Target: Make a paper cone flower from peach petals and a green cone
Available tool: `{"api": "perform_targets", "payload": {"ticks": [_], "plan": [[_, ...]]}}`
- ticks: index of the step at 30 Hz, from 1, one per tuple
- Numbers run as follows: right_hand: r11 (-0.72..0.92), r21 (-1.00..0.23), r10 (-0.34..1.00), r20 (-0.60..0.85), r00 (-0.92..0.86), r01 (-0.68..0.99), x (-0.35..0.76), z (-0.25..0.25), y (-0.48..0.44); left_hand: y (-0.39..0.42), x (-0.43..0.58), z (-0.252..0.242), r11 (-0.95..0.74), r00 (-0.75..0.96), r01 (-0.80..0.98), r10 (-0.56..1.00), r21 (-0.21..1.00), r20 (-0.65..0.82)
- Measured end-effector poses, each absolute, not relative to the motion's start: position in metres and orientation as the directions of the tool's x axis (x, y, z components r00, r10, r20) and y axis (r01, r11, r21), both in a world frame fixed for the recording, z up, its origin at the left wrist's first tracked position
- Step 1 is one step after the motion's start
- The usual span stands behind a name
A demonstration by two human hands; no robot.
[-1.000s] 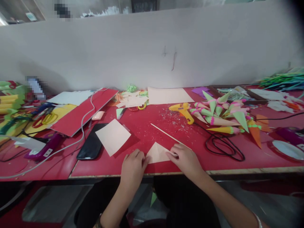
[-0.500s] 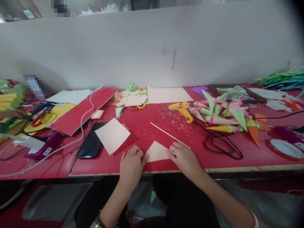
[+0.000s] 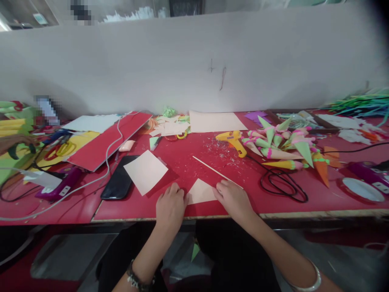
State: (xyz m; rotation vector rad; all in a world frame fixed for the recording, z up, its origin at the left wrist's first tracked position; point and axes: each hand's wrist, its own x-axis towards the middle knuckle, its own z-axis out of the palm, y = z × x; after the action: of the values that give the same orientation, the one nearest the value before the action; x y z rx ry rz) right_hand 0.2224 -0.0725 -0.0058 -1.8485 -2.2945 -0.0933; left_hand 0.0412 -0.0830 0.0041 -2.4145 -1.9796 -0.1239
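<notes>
Near the front edge of the red table, a small sheet of peach paper [image 3: 199, 192] lies between my two hands, its pointed corner facing away from me. My left hand [image 3: 171, 206] has its fingers curled at the left corner of the sheet. At the right corner, my right hand [image 3: 233, 199] pinches the paper with bent fingers. A thin wooden stick [image 3: 212, 168] lies slantwise just beyond the sheet, its near end beside my right hand. Another square of peach paper [image 3: 146, 172] rests to the left, partly over a black phone [image 3: 117, 184].
A yellow glue gun [image 3: 233, 141] with a black cord lies beyond the stick, near a pile of paper cones [image 3: 279, 140]. Purple power strips [image 3: 62, 186] sit at both sides, a white dish [image 3: 362, 190] at right. A co-worker's hand [image 3: 16, 142] shows at far left.
My hands and the peach sheet stay almost in place. The whole view has shifted slightly. At far left, the co-worker's hand has moved a little.
</notes>
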Motion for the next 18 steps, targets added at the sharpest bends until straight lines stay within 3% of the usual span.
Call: {"api": "perform_targets", "payload": {"ticks": [5,9,14,18], "plan": [[0.231,-0.075,0.959,0.184,-0.214,0.970,0.222,-0.005,-0.072,-0.078,0.030,0.004,-0.333,0.331,0.942,0.941,0.034,0.070],[0.226,-0.073,0.962,0.171,-0.211,0.971,0.222,-0.005,-0.072,-0.069,0.012,0.006,-0.489,0.487,0.865,0.872,0.118,0.045],[0.243,-0.073,0.959,0.170,-0.228,0.967,0.222,-0.005,-0.071,-0.047,-0.006,0.011,-0.728,0.745,0.653,0.667,0.208,-0.002],[0.257,-0.057,0.959,0.139,-0.248,0.965,0.222,-0.002,-0.071,-0.035,-0.012,0.018,-0.762,0.788,0.613,0.607,0.208,-0.097]]}}
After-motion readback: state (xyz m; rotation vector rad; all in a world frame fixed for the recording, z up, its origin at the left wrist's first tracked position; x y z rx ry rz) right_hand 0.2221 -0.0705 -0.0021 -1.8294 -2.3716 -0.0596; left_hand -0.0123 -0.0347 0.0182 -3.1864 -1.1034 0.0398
